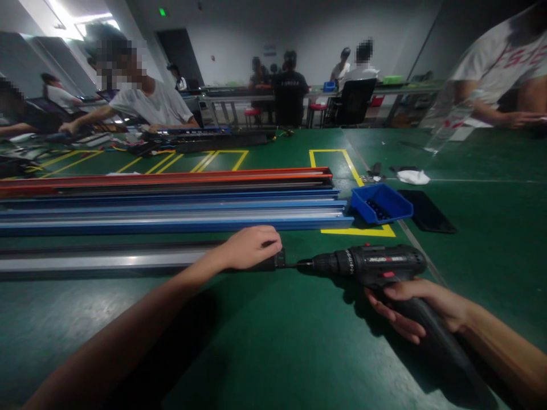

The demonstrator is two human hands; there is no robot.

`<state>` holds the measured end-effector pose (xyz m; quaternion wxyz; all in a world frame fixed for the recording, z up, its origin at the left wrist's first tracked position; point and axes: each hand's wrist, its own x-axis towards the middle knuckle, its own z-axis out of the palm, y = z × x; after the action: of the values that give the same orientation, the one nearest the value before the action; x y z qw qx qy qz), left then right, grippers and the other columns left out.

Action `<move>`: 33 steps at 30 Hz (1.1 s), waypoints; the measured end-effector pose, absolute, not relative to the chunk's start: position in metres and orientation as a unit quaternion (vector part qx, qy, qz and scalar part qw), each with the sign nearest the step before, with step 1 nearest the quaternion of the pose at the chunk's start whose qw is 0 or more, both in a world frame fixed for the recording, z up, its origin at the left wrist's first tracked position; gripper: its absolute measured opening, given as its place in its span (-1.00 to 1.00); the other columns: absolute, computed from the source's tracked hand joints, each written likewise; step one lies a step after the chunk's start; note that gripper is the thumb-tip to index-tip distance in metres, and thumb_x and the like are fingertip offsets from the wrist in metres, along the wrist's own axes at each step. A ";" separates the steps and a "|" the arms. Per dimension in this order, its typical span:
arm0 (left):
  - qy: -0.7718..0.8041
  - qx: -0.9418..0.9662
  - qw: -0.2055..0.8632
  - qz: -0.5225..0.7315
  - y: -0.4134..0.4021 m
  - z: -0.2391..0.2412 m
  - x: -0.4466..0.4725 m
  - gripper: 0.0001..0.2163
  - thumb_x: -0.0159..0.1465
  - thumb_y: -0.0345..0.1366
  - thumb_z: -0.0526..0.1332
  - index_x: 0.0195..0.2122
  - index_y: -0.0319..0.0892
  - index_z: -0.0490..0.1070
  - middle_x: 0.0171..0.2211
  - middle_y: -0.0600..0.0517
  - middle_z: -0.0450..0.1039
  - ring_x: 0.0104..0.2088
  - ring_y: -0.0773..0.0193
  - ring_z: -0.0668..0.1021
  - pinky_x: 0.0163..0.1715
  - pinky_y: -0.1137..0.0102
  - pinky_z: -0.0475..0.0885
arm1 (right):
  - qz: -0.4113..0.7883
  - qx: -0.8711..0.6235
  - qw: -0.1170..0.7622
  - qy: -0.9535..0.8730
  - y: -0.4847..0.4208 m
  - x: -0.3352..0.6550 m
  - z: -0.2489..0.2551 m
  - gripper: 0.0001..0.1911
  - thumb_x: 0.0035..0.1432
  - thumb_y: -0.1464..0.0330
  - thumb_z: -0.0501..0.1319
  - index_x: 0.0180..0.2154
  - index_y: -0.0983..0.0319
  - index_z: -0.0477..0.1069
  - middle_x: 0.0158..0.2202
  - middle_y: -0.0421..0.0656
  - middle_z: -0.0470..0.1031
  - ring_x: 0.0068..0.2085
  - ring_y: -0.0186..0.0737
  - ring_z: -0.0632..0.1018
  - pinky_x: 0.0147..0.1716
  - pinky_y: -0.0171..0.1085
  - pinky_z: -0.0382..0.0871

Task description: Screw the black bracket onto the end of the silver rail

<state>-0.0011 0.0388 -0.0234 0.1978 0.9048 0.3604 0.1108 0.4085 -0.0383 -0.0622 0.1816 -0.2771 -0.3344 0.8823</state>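
A cordless drill [387,259] lies on its side in my right hand [421,304], which is wrapped around the grip. Its bit points left and meets the dark end piece [279,258] of a long black rail with a silvery inner face [128,261]. Over that same end is my left hand [254,246], fingers curled down onto the rail; the fingertips are partly hidden. The rail lies flat on the green table [273,341] and runs out of view to the left.
Behind the black rail lie several blue rails [179,219] and an orange rail [171,177]. A blue bin [380,205] with small dark parts stands right of them, beside a black flat slab [429,210]. A white crumpled piece [412,176] lies beyond. Several people sit around the room.
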 end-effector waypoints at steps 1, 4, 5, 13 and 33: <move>0.359 0.905 0.197 0.111 0.039 -0.024 -0.001 -0.67 0.57 -0.13 0.05 -0.13 -0.17 0.56 -0.14 -0.04 0.57 -0.16 0.17 0.57 -0.14 0.30 0.40 | 0.883 -0.276 0.177 -0.335 -0.038 0.409 -0.063 -0.67 0.30 0.22 0.38 -0.08 0.36 0.63 -0.35 -0.15 0.53 -0.61 -0.50 0.43 -0.53 -0.42 0.52; 0.356 0.907 0.196 0.111 0.040 -0.026 -0.002 -0.66 0.57 -0.13 0.05 -0.12 -0.17 0.56 -0.14 -0.04 0.56 -0.14 0.17 0.57 -0.12 0.29 0.41 | 0.887 -0.270 0.167 -0.336 -0.036 0.409 -0.063 -0.69 0.30 0.22 0.39 -0.09 0.33 0.65 -0.35 -0.15 0.54 -0.61 -0.48 0.45 -0.53 -0.40 0.55; 0.356 0.907 0.197 0.112 0.041 -0.027 -0.002 -0.66 0.58 -0.12 0.05 -0.12 -0.17 0.56 -0.14 -0.04 0.56 -0.14 0.17 0.57 -0.11 0.29 0.41 | 0.887 -0.268 0.167 -0.336 -0.035 0.410 -0.063 -0.70 0.30 0.22 0.39 -0.09 0.33 0.65 -0.35 -0.15 0.54 -0.61 -0.48 0.46 -0.53 -0.40 0.55; 0.358 0.904 0.205 0.110 0.042 -0.028 -0.004 -0.66 0.58 -0.11 0.05 -0.11 -0.17 0.56 -0.14 -0.03 0.55 -0.14 0.17 0.56 -0.10 0.28 0.41 | 0.886 -0.272 0.175 -0.333 -0.036 0.409 -0.061 -0.70 0.31 0.24 0.38 -0.08 0.36 0.65 -0.34 -0.13 0.56 -0.59 -0.46 0.49 -0.52 -0.41 0.57; 0.358 0.905 0.200 0.114 0.040 -0.026 -0.003 -0.67 0.57 -0.13 0.06 -0.12 -0.16 0.57 -0.14 -0.04 0.57 -0.15 0.17 0.57 -0.14 0.29 0.39 | 0.885 -0.280 0.182 -0.324 -0.038 0.407 -0.058 -0.74 0.29 0.28 0.39 -0.12 0.36 0.63 -0.39 -0.20 0.52 -0.62 -0.49 0.45 -0.53 -0.42 0.54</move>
<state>-0.0028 0.0404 -0.0261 0.2001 0.9048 0.3584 0.1138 0.4069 -0.0383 -0.0583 0.1815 -0.2804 -0.3241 0.8851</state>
